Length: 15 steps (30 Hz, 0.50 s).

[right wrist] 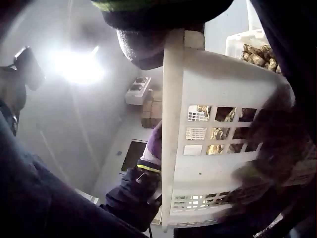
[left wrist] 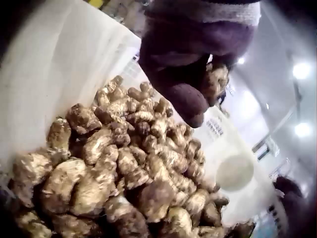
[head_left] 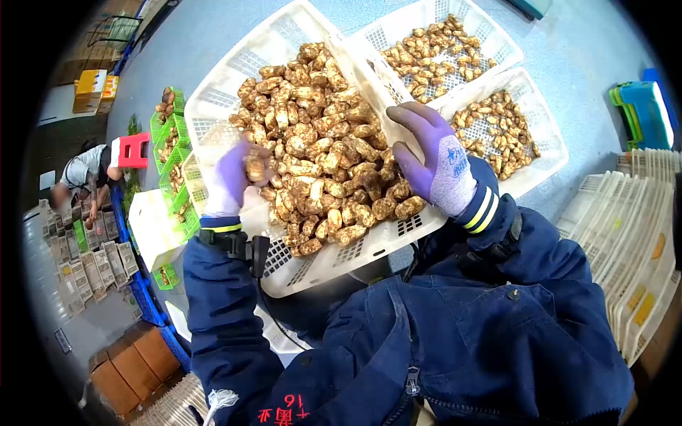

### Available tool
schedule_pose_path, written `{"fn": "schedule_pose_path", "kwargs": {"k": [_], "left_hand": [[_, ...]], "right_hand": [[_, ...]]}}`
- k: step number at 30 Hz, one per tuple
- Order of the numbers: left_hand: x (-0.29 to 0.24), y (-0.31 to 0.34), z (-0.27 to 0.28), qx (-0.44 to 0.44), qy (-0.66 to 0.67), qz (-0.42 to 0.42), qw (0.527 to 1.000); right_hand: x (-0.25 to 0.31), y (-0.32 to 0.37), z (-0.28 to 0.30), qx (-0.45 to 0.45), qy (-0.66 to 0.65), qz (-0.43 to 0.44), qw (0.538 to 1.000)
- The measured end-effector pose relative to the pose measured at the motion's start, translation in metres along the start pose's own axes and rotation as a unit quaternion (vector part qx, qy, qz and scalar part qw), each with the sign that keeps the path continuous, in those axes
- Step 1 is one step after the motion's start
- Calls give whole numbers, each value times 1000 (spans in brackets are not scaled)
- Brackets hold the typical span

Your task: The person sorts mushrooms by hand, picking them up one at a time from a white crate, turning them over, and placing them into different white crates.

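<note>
A big white perforated crate (head_left: 220, 85) full of stubby brown-and-cream mushrooms (head_left: 312, 149) lies tilted before me. Over its left side, my left hand (head_left: 231, 177) in a purple and grey glove holds one mushroom (left wrist: 216, 82) between thumb and fingers, above the heap in the left wrist view. At the crate's right rim (right wrist: 171, 124), my right hand (head_left: 444, 160), gloved alike, lies with thumb and fingers spread toward the heap and nothing between them. The right wrist view shows only part of that glove; its fingers are hidden there.
Two smaller white baskets (head_left: 547, 138) with fewer mushrooms stand beyond the right rim. Left are green baskets (head_left: 177, 131), a white box (head_left: 145, 234) and a red stool (head_left: 131, 151). Stacked white crates (head_left: 618, 234) stand right. Another person (head_left: 89, 174) bends over trays at far left.
</note>
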State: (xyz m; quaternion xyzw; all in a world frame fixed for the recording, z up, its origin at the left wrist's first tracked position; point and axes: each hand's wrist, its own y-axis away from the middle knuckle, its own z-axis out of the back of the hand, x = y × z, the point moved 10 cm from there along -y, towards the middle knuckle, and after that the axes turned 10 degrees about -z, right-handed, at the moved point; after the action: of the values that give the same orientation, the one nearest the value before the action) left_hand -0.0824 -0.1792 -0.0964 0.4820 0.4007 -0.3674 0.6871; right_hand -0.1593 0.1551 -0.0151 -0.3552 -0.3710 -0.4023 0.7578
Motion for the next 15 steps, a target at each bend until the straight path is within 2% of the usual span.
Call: {"fn": "schedule_pose_path", "kwargs": {"k": [1, 3, 4, 7, 8, 9, 10, 11, 15], "left_hand": [[-4, -6, 4, -5, 171, -25, 985], [-5, -5, 14, -86, 293, -1, 952], [-6, -19, 9, -37, 353, -1, 935], [9, -39, 16, -126, 369, -7, 921], [8, -50, 19, -128, 300, -52, 944], [-8, -43, 18, -194, 97, -70, 974], [-14, -55, 20, -211, -95, -103, 967], [-22, -69, 15, -218, -284, -132, 924], [-11, -104, -24, -111, -520, -49, 845]], "right_hand": [[0, 0, 0, -3, -1, 3, 1000], [-2, 1, -1, -7, -1, 6, 1000], [-2, 1, -1, -5, 5, 5, 1000], [1, 0, -2, 5, 18, -1, 1000], [1, -1, -3, 12, 17, -4, 1000], [0, -1, -4, 19, 17, -8, 1000], [-1, -1, -5, 27, 24, -11, 999], [-5, -1, -7, 22, 27, -14, 999], [-6, -3, -9, 46, 41, -45, 997]]}}
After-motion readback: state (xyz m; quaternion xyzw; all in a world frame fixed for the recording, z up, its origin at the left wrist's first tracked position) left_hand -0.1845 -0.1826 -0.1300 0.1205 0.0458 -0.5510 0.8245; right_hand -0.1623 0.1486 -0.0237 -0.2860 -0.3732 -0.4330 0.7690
